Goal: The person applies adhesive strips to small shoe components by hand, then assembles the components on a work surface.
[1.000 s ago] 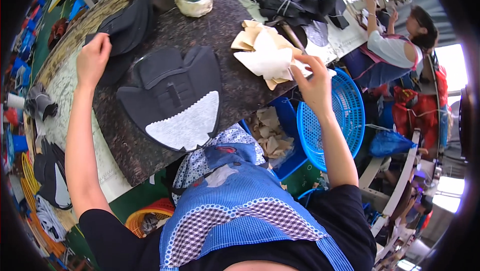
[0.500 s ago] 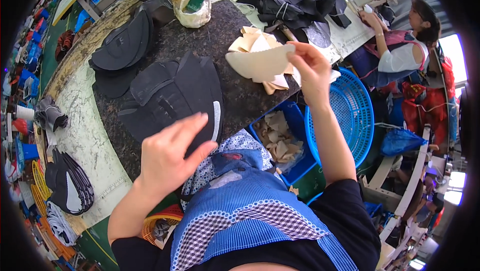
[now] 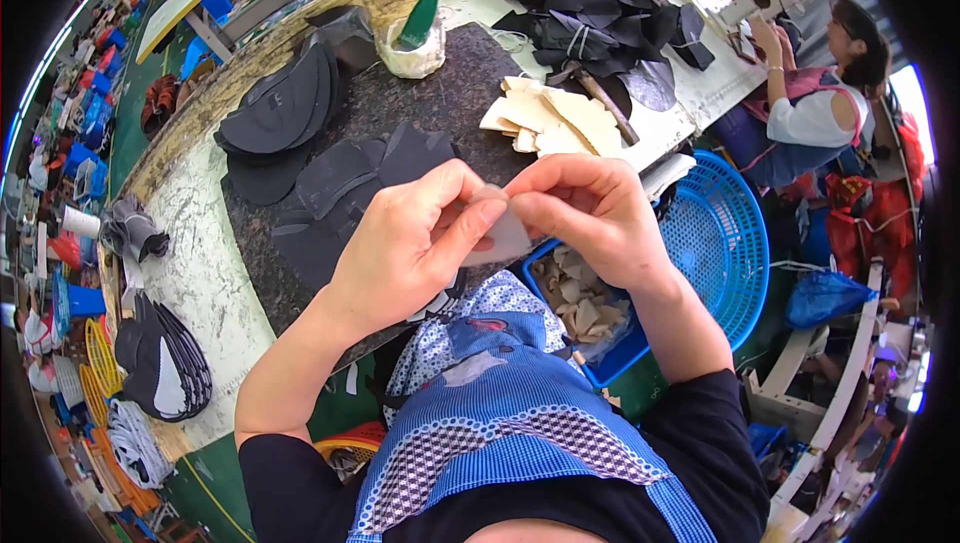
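In front of my chest, both hands pinch a thin pale curved piece (image 3: 510, 236) near its upper edge. My left hand (image 3: 410, 238) is closed on its left side, thumb against forefinger. My right hand (image 3: 595, 218) is closed on it too, and the fingertips of both hands nearly meet. Fingers cover much of the piece. Just beyond my left hand, black shoe-upper-like pieces (image 3: 345, 178) lie overlapped on a dark speckled board (image 3: 455, 78). A loose pile of cream curved pieces (image 3: 555, 115) rests at the board's right, beyond my right hand.
A wrapped pot (image 3: 412, 55) with a green-handled tool stands at the back. Black curved pieces (image 3: 275, 113) are stacked left. Right of my lap are a blue bin (image 3: 632, 351) of scraps and a round blue basket (image 3: 722, 253). A co-worker (image 3: 815, 113) sits far right.
My right hand has brought the pale piece from above the cream pile down toward my chest. My left hand has moved right from over the black pieces and closed on it.
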